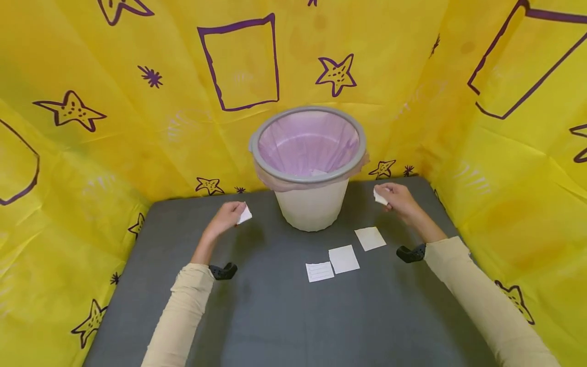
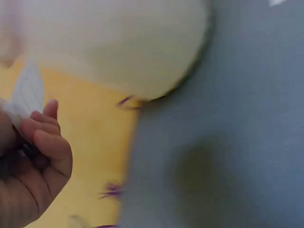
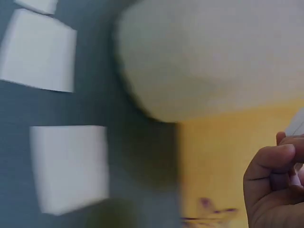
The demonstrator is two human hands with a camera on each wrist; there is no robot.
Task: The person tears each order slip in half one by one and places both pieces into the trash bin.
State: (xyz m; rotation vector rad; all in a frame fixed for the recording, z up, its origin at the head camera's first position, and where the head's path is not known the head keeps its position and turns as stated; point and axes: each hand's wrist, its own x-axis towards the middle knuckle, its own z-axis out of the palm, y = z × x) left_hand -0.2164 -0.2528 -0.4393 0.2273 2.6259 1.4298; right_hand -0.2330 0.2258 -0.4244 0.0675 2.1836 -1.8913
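My left hand pinches a piece of white paper to the left of the bin; faint lines show on this paper in the left wrist view. On the bin's other side, my right hand pinches another piece of paper, mostly cut off in the right wrist view. Between the hands stands a white bin with a grey rim and a pinkish liner. Something pale lies inside it. In front are a lined paper piece and two blank ones.
The grey table is enclosed by yellow cloth walls with purple drawings of stars and rectangles. The bin stands near the table's back edge. Dark bands are worn on both wrists.
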